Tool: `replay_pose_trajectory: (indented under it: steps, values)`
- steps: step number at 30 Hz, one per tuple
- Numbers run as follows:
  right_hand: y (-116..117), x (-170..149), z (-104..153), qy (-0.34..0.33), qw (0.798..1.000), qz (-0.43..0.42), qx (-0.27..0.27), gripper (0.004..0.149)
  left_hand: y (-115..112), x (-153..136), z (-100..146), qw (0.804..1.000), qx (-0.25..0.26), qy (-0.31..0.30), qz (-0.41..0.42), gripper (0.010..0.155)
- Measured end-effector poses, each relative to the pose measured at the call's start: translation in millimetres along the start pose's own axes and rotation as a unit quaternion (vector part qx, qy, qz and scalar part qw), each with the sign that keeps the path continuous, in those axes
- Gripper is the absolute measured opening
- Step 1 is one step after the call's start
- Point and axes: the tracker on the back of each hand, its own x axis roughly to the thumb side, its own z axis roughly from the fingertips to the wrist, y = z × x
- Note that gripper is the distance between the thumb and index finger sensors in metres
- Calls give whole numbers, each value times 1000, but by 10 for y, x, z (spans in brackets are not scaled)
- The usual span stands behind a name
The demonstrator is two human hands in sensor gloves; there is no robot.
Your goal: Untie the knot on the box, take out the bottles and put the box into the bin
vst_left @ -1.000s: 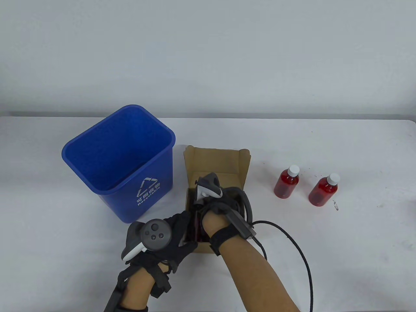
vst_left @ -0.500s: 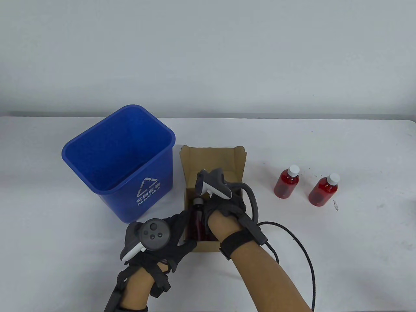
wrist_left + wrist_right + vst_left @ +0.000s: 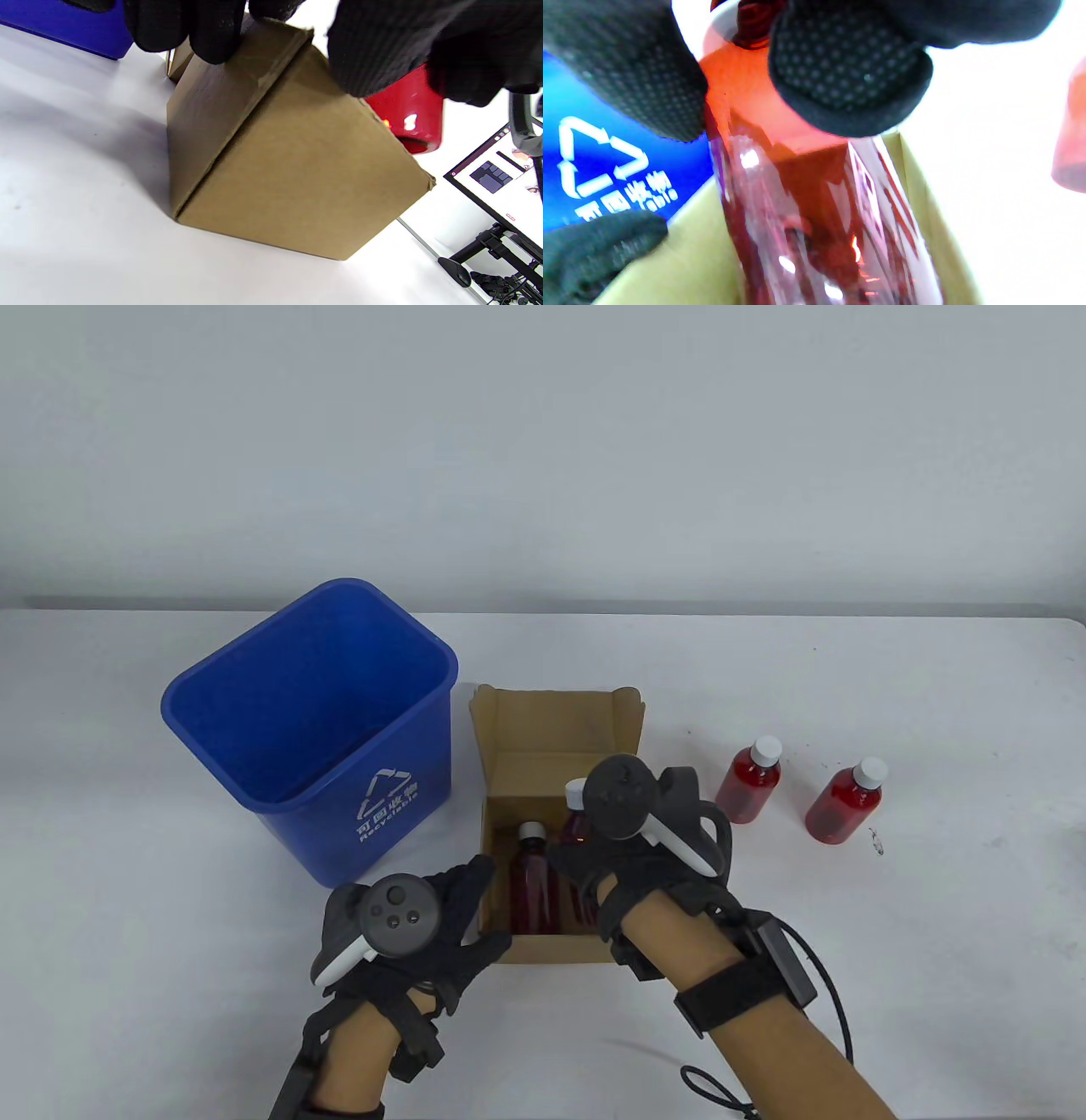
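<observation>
The open cardboard box (image 3: 543, 721) stands beside the blue bin (image 3: 310, 712). My left hand (image 3: 482, 913) grips the box's near left corner, its fingers (image 3: 212, 29) curled over the rim of the box (image 3: 297, 178). Over the box's right half, my right hand (image 3: 587, 858) holds a red bottle (image 3: 578, 817) with a white cap, lifted partly above the rim. In the right wrist view, gloved fingers (image 3: 848, 76) pinch that bottle (image 3: 806, 190) near its shoulder. Another red bottle (image 3: 533, 882) stands inside the box.
Two red bottles with white caps (image 3: 748, 780) (image 3: 847, 802) stand on the white table to the right of the box. A black cable (image 3: 840, 1010) trails from my right wrist. A monitor (image 3: 496, 178) sits beyond the table edge in the left wrist view.
My right hand has risen and drawn back to the right with a bottle in it, uncovering the other bottle in the box. The left hand has stayed on the corner.
</observation>
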Motion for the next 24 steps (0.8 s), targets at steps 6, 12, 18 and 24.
replay_pose_trajectory:
  steps: [6, 12, 18, 24]
  values:
    - [-374, -361, 237, -8, 995, -5, -101, 83, -1, -3, 1, 1000, -1, 1, 2, 87]
    - [-496, -1017, 387, 26, 988, -24, -153, 83, 1, -6, 2, 1000, -2, 1, 3, 87]
    - [-421, -1720, 465, 78, 977, -15, -196, 83, 0, -9, 2, 1000, -1, 2, 5, 87]
    - [-223, -2325, 498, 133, 968, -42, -208, 83, 0, -12, 1, 1000, -1, 2, 5, 87]
